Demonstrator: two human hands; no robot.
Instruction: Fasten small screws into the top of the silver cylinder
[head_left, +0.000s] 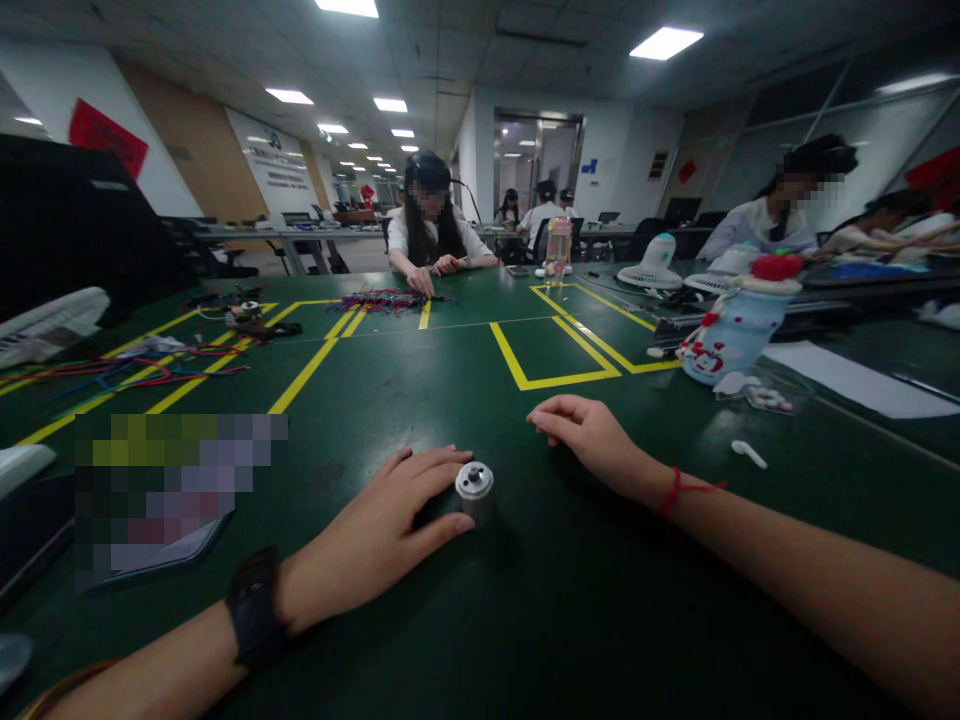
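Note:
A small silver electric motor (475, 487) stands upright on the green table, its short shaft and two dark holes showing on top. My left hand (401, 510) lies on the table with the motor between thumb and index finger; the thumb tip is at its front side, and the index fingertip reaches behind it. The other fingers stretch forward. To the right and farther away, my right hand (577, 425) hovers low over the table, thumb and bent fingers brought together. Anything between those fingertips is too small to make out.
Yellow tape (525, 384) marks boxes on the table (360, 390). Coloured wires (187, 370) lie left, beside a blurred flat item (180, 500). A blue bottle (731, 330) and white earbud (748, 455) stand or lie right. Opposite, a person (431, 225) handles a wire bundle (382, 301).

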